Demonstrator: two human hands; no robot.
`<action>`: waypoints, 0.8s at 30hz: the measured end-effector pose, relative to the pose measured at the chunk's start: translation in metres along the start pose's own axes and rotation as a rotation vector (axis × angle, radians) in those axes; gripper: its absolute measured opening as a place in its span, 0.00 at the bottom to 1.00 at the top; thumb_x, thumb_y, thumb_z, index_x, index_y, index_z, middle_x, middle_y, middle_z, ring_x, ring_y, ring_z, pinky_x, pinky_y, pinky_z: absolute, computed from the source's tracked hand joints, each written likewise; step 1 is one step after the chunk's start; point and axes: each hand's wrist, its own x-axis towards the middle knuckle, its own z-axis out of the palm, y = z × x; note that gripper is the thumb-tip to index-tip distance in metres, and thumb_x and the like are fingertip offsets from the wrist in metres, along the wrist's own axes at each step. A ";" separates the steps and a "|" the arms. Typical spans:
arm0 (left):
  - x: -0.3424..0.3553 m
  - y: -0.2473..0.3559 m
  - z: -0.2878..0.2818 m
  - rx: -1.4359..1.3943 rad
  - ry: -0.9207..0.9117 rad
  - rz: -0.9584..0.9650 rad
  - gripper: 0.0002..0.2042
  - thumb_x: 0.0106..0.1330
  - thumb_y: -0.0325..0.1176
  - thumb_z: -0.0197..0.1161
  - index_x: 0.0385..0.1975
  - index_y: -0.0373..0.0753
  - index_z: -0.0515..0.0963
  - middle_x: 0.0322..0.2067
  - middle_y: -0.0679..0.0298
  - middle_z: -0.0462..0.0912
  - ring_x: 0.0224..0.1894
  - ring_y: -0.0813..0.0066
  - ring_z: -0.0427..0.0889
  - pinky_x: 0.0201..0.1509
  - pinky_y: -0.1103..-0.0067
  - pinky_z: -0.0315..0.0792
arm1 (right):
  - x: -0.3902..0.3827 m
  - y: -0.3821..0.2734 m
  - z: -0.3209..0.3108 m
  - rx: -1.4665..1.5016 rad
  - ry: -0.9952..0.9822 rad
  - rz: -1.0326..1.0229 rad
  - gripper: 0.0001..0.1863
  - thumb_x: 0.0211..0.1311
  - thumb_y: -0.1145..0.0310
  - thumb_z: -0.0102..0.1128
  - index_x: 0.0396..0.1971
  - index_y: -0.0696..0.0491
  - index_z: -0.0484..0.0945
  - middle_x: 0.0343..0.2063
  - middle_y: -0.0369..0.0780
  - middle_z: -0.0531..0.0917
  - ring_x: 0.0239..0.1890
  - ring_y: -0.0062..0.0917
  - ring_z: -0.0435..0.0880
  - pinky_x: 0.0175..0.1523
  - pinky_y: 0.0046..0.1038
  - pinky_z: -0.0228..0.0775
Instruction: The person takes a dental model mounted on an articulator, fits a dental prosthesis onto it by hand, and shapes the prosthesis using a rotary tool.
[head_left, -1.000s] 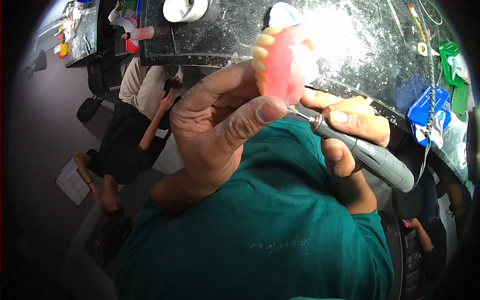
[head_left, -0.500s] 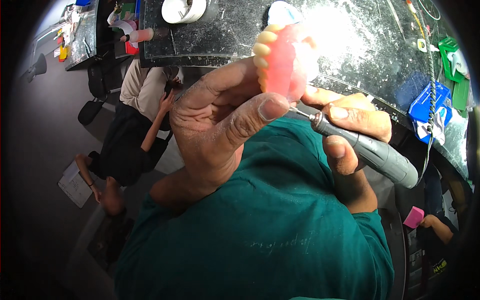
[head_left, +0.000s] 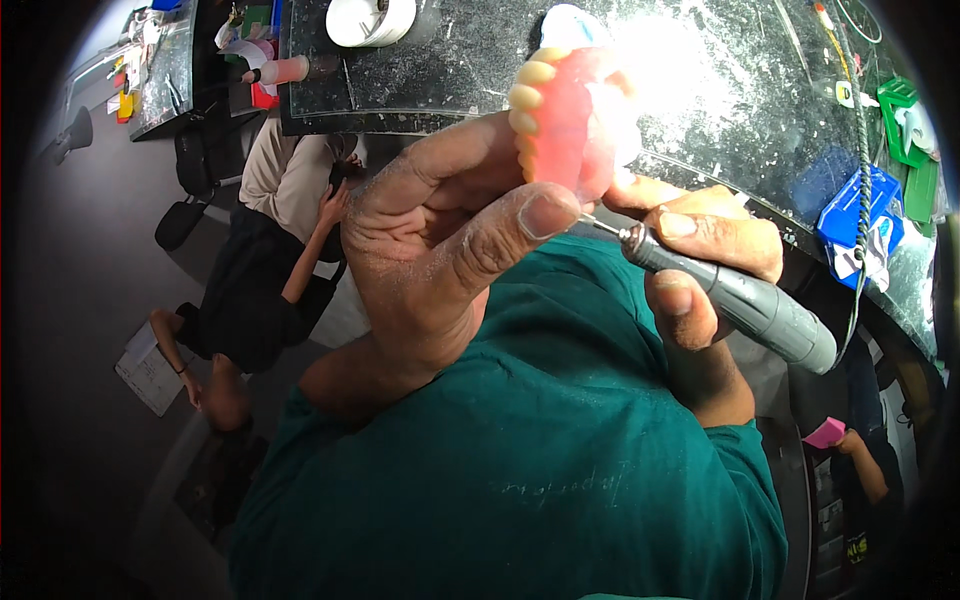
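Note:
A pink denture [head_left: 568, 125] with a row of yellowish teeth along its left side stands on edge in my left hand [head_left: 430, 225]. The thumb and fingers of that hand are closed on its lower end, and white dust coats the skin. My right hand [head_left: 705, 245] grips a dark grey rotary handpiece [head_left: 745, 300], slanting up to the left. Its thin metal shank points at the denture's lower edge, beside my left thumb. The working tip is hidden behind the thumb and denture, so contact cannot be made out. A cord runs up from the handpiece's back end.
A dusty dark bench [head_left: 460, 80] under a bright lamp glare spans the far side. On it are a white bowl [head_left: 370, 22], blue trays [head_left: 860, 215] and a green tray [head_left: 900, 125] at right. A seated person [head_left: 265, 270] is at left; another holds something pink [head_left: 826, 432] at lower right.
The denture has tilted very slightly in my left hand. Both hands and the handpiece stay almost in place. At lower right, the other person's hand with the pink thing has shifted a little.

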 end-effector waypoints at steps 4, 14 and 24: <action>0.002 0.000 -0.002 0.010 -0.020 -0.010 0.20 0.60 0.27 0.64 0.51 0.25 0.70 0.42 0.49 0.80 0.41 0.64 0.83 0.42 0.69 0.83 | 0.000 0.000 -0.003 0.039 -0.004 0.019 0.16 0.50 0.74 0.67 0.40 0.60 0.75 0.41 0.56 0.82 0.37 0.34 0.84 0.42 0.28 0.76; 0.002 -0.001 -0.004 0.008 -0.025 0.015 0.20 0.61 0.28 0.63 0.51 0.27 0.70 0.44 0.48 0.79 0.42 0.63 0.83 0.43 0.67 0.83 | 0.004 -0.002 0.004 0.054 0.050 0.027 0.16 0.50 0.73 0.67 0.39 0.61 0.76 0.39 0.57 0.82 0.37 0.36 0.84 0.43 0.30 0.76; 0.000 -0.001 -0.006 -0.018 -0.002 -0.026 0.20 0.63 0.29 0.61 0.52 0.29 0.68 0.43 0.49 0.79 0.42 0.61 0.83 0.43 0.69 0.83 | 0.001 -0.002 0.007 0.168 0.110 0.060 0.16 0.49 0.73 0.68 0.39 0.60 0.78 0.34 0.53 0.83 0.37 0.41 0.85 0.45 0.35 0.77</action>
